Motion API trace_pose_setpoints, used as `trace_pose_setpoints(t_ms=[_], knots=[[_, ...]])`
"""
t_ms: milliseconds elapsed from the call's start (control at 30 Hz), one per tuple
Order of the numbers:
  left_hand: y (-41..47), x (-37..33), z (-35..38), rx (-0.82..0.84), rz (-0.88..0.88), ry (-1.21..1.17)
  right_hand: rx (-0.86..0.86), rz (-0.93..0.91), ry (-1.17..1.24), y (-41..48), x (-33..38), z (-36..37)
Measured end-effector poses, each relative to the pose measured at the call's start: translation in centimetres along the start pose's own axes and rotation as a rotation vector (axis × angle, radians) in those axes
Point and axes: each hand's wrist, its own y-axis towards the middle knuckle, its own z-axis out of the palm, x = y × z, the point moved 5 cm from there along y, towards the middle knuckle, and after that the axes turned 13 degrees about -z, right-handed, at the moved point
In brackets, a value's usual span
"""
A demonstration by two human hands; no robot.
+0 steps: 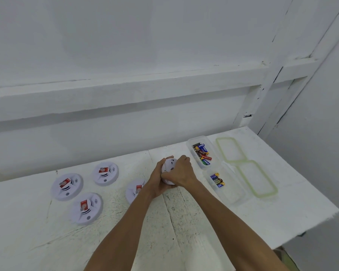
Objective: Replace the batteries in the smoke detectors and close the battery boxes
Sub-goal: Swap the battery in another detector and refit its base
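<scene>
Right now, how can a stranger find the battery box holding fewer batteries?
Go to the right side of the white table, left of the green-rimmed lids. Of two clear boxes there, take the nearer box: it holds few batteries, while the farther box is fuller.

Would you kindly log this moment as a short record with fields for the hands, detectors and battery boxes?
left hand: grips the held detector from its left side
right hand: curled over the held detector's top
table detectors: four, red labels up, one partly behind the left forearm
far box: open, mixed batteries inside
near box: open, a few batteries inside
lids: two, green-rimmed, right of the boxes
</scene>
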Motion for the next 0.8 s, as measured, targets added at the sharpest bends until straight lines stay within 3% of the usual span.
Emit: trace_pose_setpoints(t_ms=[233, 433, 600, 800], knots=[[0.3, -0.4, -0.1, 0.005, 0.118, 0.174, -0.021, -0.034, -0.011, -0.5, 0.3, -0.3], [-0.3, -0.4, -0.2, -0.028, 0.06, 0.145, -0.035, -0.068, -0.017, -0.8, 0.5, -0.1], [-0.7, -0.7, -0.1, 0.054, 0.042, 0.092, -0.025, -0.139, -0.055, -0.7, 0.5, 0.2], [-1.0, -0.5, 0.1, 0.081, -0.022, 0.09, 0.014, -0.076, -0.019, -1.2, -0.4, 0.1]])
